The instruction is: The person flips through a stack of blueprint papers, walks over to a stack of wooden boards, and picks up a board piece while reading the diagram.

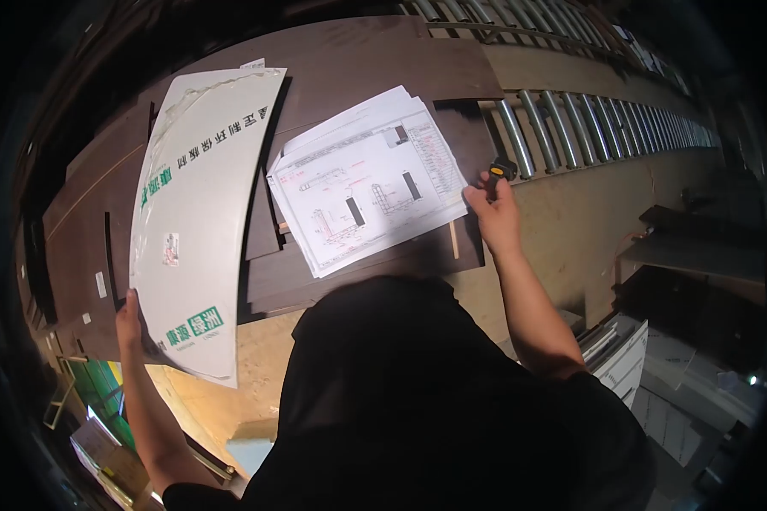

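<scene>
A white wrapped panel (pixel 200 196) with green and black printing lies slanted on dark brown boards (pixel 341 51). At its lower left edge is my left hand (pixel 129 322), fingers closed against the edge and partly hidden. To the right, a stack of printed technical drawings (pixel 366 192) rests on the boards. My right hand (pixel 496 211) is beside the drawings' right corner, its thumb close to the paper. Its fingers are closed around a small black device with a yellow button (pixel 501 169); whether it is held or worn on a finger is hard to see.
Metal roller conveyors (pixel 562 128) run along the right and far side. Dark boards (pixel 690 255) lie farther right, with white sheets (pixel 622 358) stacked below. Cardboard boxes (pixel 111 464) stand at the lower left. A thin wooden strip (pixel 454 240) lies below the drawings.
</scene>
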The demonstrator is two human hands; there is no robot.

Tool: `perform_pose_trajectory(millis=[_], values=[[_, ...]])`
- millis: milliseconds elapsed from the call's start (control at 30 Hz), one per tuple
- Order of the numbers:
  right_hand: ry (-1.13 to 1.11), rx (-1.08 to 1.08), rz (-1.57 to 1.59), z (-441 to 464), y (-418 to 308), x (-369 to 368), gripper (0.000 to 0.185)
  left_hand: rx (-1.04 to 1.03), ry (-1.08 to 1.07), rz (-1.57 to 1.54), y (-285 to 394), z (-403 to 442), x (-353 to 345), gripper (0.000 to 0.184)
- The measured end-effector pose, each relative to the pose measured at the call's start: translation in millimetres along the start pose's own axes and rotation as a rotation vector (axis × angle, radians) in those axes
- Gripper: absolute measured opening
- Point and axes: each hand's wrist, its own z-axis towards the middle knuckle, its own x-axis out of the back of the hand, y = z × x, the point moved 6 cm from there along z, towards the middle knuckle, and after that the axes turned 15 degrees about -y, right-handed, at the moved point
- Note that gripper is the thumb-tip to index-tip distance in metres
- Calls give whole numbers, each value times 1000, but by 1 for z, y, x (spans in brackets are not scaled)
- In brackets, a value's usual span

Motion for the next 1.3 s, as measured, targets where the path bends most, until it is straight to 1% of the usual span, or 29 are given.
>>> perform_pose_trajectory(millis=[100,200,300,333,367,400,433,467,533,633,733,767,867,933,967,1000,1067,1167,1267,1300], values=[[-81,-26,93,15,-9,-1,46,162,137,433,29,-3,3,75],[-166,-41,94,29,-5,-3,45,221,377,640,69,-31,-24,74],[-275,-136,221,31,-11,-14,48,-46,970,837,87,-93,-72,73],[-298,-163,245,32,-11,-18,49,35,1053,823,73,-108,-82,74],[-320,-188,270,33,-11,-21,51,237,922,600,72,-123,-99,72],[-340,-213,293,33,-11,-25,52,89,992,555,59,-131,-113,71],[-335,-231,319,33,-15,-29,51,157,832,189,39,-136,-129,70],[-354,-244,343,35,-11,-31,50,64,854,-186,25,-137,-146,72],[-402,-261,391,40,-7,-38,50,82,749,-520,17,-143,-169,69],[-475,-324,387,41,-15,-39,48,63,543,-801,7,-141,-179,61],[-563,-344,479,45,-19,-41,53,-6,546,-683,0,-135,-176,55],[-555,-323,532,46,-22,-43,53,-55,531,-699,-2,-133,-176,53],[-484,-211,472,37,-53,-26,58,-109,558,-661,-3,-136,-176,52],[-465,-102,405,30,-71,-3,75,-36,577,-540,-2,-141,-175,50],[-476,-21,420,28,-88,4,76,-94,592,-572,-2,-139,-175,49],[-483,58,435,26,-107,12,77,-66,595,-564,-8,-138,-173,48],[-508,89,446,29,-134,20,78,-93,595,-591,-7,-136,-172,47],[-585,124,523,33,-160,-5,77,-175,525,-702,1,-132,-173,48],[-668,71,637,32,-162,-61,72,-183,510,-662,7,-131,-167,48],[-709,51,672,29,-160,-84,71,-148,482,-630,3,-129,-165,48]])
